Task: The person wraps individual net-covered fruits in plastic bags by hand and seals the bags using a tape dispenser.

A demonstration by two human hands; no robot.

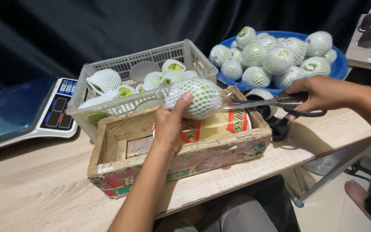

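step: trimming plastic wrap tail | left hand (pixel 170 122) grips netted guava (pixel 194 98) | right hand (pixel 318 92) clenches scissors (pixel 275 102) | next likely needs blades closing just beside fruit

Desk (pixel 35 184): wooden box (pixel 177 159) at centre front; crate (pixel 147 64) of netted fruit directly behind it; scale (pixel 26 109) to the left; basin (pixel 340 64) heaped with netted fruit behind right. Left hand (pixel 170 122) holds wrapped fruit (pixel 194 98) above the box; right hand (pixel 318 94) with scissors (pixel 275 103) to the fruit's right, before the basin.
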